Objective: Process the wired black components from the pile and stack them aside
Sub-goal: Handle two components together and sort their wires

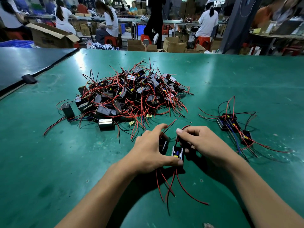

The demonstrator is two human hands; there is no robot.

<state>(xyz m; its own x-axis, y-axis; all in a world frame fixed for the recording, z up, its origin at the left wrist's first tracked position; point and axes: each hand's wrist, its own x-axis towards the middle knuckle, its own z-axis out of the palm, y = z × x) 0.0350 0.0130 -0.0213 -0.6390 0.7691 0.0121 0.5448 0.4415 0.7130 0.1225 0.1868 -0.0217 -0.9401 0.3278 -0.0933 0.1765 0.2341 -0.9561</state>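
1. Black components sit on a green table (230, 79) that fills most of the view. Its surface is glossy, scuffed and speckled with pale marks. Beyond it is a workshop with four seated people in white tops, one standing person in dark clothes, red stools, open cardboard boxes (174, 44) and a blue crate (16, 43).
2. A dark panel (24, 63) lies along the table's far left, with one black clip (29, 79) on its edge.
3. The pile (131, 94) is at mid-table, with dozens of components tangled in red and black wires (too many to count). One loose component (68, 110) stands at its left edge.
4. The left hand (148, 152) has its fingers curled over a second component (163, 145), and its thumb presses the near end of the held component (177, 152).
5. The right hand (202, 142) pinches a red wire between thumb and forefinger, and its lower fingers are curled against the held component's right side.
6. The set-aside group (230, 124) lies right of the hands, well apart from the pile. It has about four components, with their wires splayed outward.
7. The held component rests on the table between both hands, open face up, showing yellow and blue parts.
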